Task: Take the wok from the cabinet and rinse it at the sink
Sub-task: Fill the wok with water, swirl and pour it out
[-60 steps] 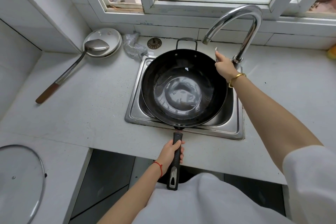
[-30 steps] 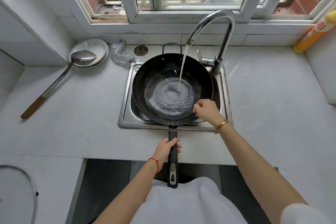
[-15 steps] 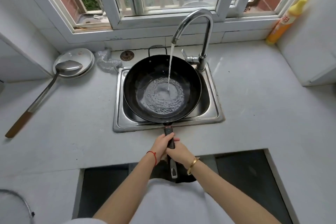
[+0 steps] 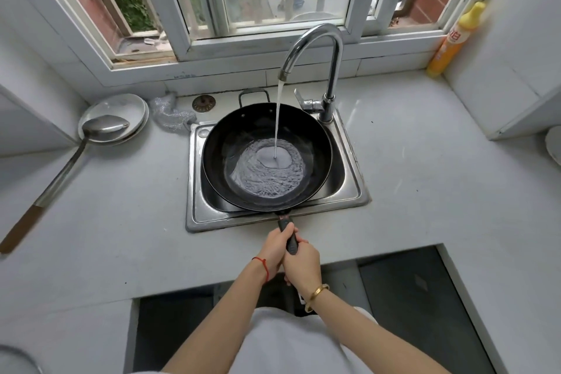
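The black wok (image 4: 218, 158) sits in the steel sink (image 4: 353, 182), filling most of the basin. Its long black handle (image 4: 285, 226) points toward me over the counter's front edge. Water runs from the curved chrome faucet (image 4: 332, 48) into the wok's bowl and pools there. My left hand (image 4: 274, 247) grips the handle, a red string on its wrist. My right hand (image 4: 303, 261) grips the same handle just behind it, a gold bangle on its wrist. Most of the handle is hidden under both hands.
A steel ladle (image 4: 100, 127) with a wooden grip lies across a metal plate (image 4: 121, 106) on the left counter. A mesh scourer (image 4: 170, 114) and a drain strainer (image 4: 203, 102) lie behind the sink. A yellow bottle (image 4: 455, 39) stands at the far right corner.
My right hand left the faucet lever after water began to run, came back over the wok and closed round the handle behind my left hand. The water pool in the wok has grown.
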A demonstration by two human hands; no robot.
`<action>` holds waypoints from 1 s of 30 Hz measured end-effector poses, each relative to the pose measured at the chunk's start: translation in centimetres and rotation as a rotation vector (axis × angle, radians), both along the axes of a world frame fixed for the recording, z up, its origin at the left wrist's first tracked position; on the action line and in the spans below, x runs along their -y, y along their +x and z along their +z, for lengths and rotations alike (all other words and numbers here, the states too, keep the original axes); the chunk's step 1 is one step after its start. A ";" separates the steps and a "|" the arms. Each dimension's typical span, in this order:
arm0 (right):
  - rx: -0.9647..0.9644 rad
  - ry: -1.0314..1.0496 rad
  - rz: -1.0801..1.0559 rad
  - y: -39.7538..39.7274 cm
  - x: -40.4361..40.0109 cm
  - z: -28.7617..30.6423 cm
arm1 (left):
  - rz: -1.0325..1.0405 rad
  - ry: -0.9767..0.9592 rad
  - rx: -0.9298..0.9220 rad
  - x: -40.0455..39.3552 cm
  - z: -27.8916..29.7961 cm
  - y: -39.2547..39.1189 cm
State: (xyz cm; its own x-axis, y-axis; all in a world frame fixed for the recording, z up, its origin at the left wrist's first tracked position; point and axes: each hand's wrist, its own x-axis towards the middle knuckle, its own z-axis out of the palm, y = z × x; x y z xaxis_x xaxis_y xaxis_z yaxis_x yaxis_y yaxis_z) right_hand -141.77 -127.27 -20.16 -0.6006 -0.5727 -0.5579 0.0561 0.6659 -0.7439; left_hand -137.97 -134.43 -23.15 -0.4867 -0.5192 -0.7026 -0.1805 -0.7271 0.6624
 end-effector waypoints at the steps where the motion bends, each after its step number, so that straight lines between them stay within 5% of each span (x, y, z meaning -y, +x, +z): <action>1: -0.011 0.000 0.001 -0.1 -0.1 0.1 | 0.006 0.003 -0.007 -0.1 0.1 0.0; 15: -0.259 -0.036 0.126 -1.1 -2.0 0.8 | -0.022 0.004 -0.178 -1.4 2.6 -0.2; 30: 0.076 -0.170 0.117 -1.9 -2.4 2.5 | -0.049 -0.351 0.161 -2.1 3.7 -0.3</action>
